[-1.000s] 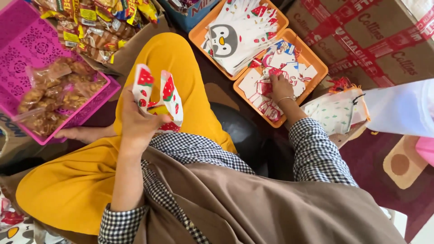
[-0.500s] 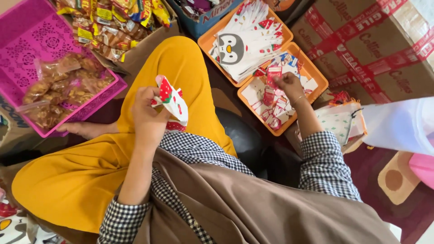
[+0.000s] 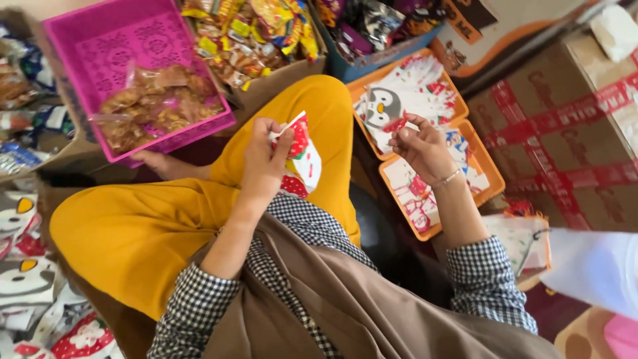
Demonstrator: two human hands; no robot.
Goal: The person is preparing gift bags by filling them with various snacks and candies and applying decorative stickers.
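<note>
Fingers of your left hand (image 3: 262,163) are closed around a small white paper bag printed with red strawberries (image 3: 300,156), gripped near its top edge so the body hangs at five o'clock from your knuckles, over your yellow-clad knee (image 3: 292,106). It looks thin, light and floppy; I judge it will crease or tear if squeezed hard, so pinch it at the mouth edge where the paper is doubled.

Your right hand (image 3: 422,149), at three o'clock from the left, pinches a small red-and-white card (image 3: 404,124) between thumb and fingertips. It seems stiff but slight, likely to slip from a loose grip; hold it by one short edge.

At six o'clock from that hand sits an orange tray (image 3: 495,183) of similar cards; at twelve o'clock a second orange tray (image 3: 362,86) holds penguin-print bags (image 3: 385,103). Farther out, at ten o'clock from your left hand, a pink basket (image 3: 113,40) carries clear packets of brown snacks (image 3: 156,103), with a box of bright wrapped sweets (image 3: 259,40) beside it.
</note>
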